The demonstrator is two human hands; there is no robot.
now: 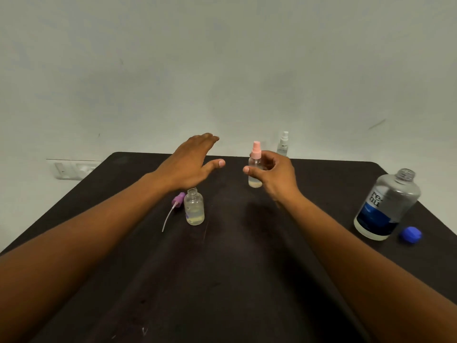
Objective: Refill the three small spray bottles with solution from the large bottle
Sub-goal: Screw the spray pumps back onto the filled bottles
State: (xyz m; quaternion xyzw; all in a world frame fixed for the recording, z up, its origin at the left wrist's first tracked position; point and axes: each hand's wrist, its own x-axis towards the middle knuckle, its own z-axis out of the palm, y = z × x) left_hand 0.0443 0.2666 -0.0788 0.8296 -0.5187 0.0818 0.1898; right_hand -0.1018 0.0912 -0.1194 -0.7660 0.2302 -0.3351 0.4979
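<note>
My right hand (274, 174) grips a small clear bottle with a pink spray top (254, 167), held upright just above the dark table (235, 268). A little liquid sits in its bottom. My left hand (190, 162) hovers open to its left, fingers spread, holding nothing. Below that hand stands an uncapped small bottle (194, 206) with some liquid, and its purple spray head (178, 198) lies beside it with the tube trailing. A third small bottle with a white spray top (283, 144) stands at the table's far edge. The large bottle (388, 204) stands uncapped at the right.
A blue cap (411, 234) lies on the table next to the large bottle, near the right edge. A pale wall rises behind the table, with a white socket plate (71, 169) low on the left.
</note>
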